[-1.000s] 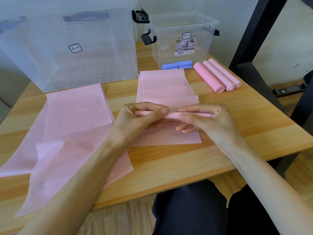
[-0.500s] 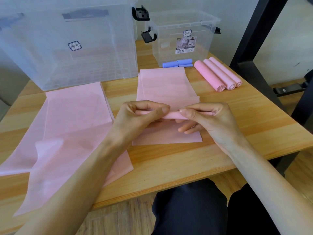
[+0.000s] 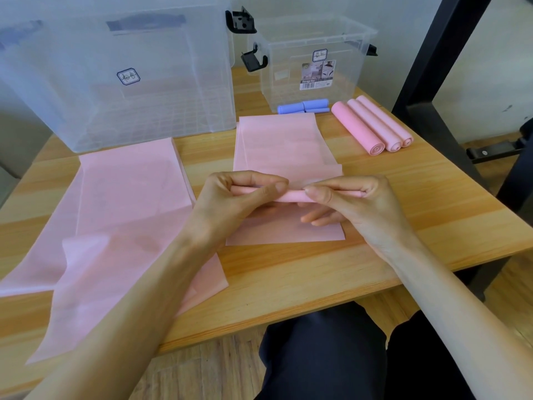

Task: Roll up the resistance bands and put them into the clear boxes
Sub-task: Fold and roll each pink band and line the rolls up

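While the pink band [image 3: 284, 148] lies flat on the table [image 3: 403, 197] in front of the small clear box [image 3: 314, 53], I see its near end wound into a thin roll [image 3: 291, 195]. My left hand [image 3: 230, 197] and right hand [image 3: 354, 203] both pinch that roll, side by side. Three finished pink rolls [image 3: 372, 124] sit right of it, blue rolls [image 3: 302, 106] touch the small box, and loose pink sheets [image 3: 115, 197] lie before the big clear box [image 3: 115, 76].
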Tool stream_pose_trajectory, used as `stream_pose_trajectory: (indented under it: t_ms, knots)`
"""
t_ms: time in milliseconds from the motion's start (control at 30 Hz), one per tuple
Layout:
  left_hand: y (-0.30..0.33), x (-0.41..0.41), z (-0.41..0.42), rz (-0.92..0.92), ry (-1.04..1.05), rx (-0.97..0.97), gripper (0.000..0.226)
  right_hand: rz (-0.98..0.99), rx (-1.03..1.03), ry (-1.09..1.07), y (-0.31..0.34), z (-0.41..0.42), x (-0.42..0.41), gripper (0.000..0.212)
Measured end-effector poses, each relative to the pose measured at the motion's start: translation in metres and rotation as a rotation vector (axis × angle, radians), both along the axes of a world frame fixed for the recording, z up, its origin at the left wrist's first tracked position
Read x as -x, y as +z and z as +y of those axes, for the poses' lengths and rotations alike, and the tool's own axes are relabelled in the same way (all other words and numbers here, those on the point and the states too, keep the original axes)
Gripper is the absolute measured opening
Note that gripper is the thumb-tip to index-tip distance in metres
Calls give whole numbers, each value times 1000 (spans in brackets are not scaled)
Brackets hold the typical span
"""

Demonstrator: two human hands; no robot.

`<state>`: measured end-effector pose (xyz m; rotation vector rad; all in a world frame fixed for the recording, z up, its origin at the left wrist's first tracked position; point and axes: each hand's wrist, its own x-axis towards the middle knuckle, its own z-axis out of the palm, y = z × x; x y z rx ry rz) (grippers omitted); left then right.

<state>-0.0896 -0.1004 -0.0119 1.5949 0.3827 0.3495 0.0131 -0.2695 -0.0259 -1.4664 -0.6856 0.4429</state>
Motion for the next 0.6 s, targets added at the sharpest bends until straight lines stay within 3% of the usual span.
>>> stream_pose_trajectory:
  t_ms: [600]
  knots:
    - [2,5,2,19,-84,-5,20,56,-53,-16,1,-9,9,21]
